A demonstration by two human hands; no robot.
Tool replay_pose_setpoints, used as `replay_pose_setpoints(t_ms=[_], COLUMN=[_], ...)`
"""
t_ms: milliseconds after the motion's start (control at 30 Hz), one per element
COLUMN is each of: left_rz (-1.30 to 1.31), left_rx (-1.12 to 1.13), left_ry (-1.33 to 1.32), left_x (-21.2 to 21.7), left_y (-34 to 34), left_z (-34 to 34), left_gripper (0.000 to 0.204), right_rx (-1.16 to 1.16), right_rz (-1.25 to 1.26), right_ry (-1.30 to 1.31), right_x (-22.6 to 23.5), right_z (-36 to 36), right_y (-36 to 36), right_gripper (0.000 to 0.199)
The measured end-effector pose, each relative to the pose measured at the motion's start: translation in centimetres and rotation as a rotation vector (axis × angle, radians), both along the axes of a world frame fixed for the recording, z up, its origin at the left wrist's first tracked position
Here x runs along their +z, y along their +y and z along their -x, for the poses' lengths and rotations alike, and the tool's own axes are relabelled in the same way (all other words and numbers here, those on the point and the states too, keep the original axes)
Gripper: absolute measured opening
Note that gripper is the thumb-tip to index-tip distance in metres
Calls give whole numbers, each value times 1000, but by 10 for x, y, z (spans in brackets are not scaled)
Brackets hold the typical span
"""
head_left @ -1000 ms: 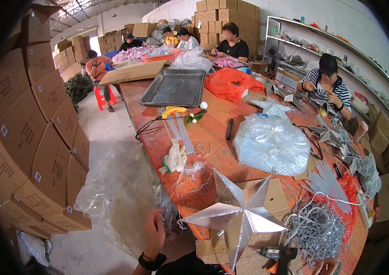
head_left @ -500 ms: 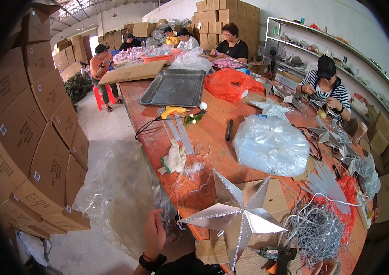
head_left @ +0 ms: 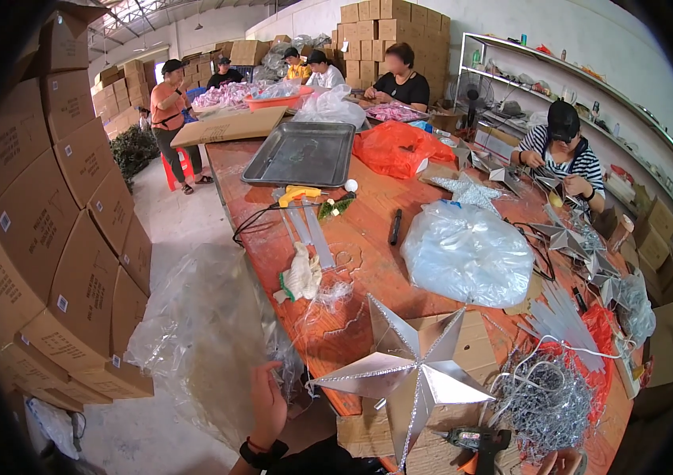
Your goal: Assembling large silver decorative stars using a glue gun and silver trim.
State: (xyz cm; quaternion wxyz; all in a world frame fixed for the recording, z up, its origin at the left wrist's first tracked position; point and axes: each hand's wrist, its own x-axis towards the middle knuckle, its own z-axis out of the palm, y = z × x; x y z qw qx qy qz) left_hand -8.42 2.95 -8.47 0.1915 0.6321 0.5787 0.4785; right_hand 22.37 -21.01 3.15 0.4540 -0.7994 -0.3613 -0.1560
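My left hand (head_left: 268,405), with a dark band at the wrist, is raised beside the table's near left edge. Its fingers are stretched and hold nothing visible; a large clear plastic bag (head_left: 202,340) hangs just behind them. Only part of my right hand (head_left: 561,461) shows at the lower edge, its fingers curled together, what they hold hidden. It is nearest to a tangle of silver tinsel (head_left: 546,400) and a glue gun (head_left: 475,440). Between my hands a big silver five-pointed star (head_left: 411,378), edged with glittery trim, lies over a cardboard sheet (head_left: 471,340).
The red-brown table (head_left: 376,214) carries a stuffed clear bag (head_left: 469,253), a dark metal tray (head_left: 301,152), a yellow glue gun (head_left: 299,194), a glove (head_left: 302,273) and translucent sticks (head_left: 564,323). Stacked cartons (head_left: 43,214) line the left. A co-worker (head_left: 562,150) handles silver pieces at right.
At the far left, the person in orange has risen from the red stool. My hands and the large star have hardly moved.
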Motion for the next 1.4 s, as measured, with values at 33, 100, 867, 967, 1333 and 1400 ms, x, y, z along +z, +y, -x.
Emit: replay_pose_setpoints(t_ms=[33, 100, 867, 967, 1333, 1400], left_rz=[1, 14, -75, -63, -25, 45], left_rx=[0, -17, -64, -69, -85, -14], left_ry=[0, 3, 41, 45, 3, 42], left_x=[0, -2, 9, 9, 8, -5], left_y=[0, 0, -3, -2, -4, 3], left_z=[0, 1, -4, -4, -9, 6], left_gripper=[22, 22, 19, 19, 15, 15], right_rx=[0, 2, 94, 90, -90, -26], right_rz=[1, -7, -104, -65, -2, 33], right_ry=[0, 11, 44, 68, -178, -148], right_x=[-1, -2, -5, 3, -40, -36], right_z=[0, 0, -1, 4, -21, -24], right_y=[0, 0, 0, 7, -25, 10], right_gripper=[13, 13, 14, 12, 24, 26])
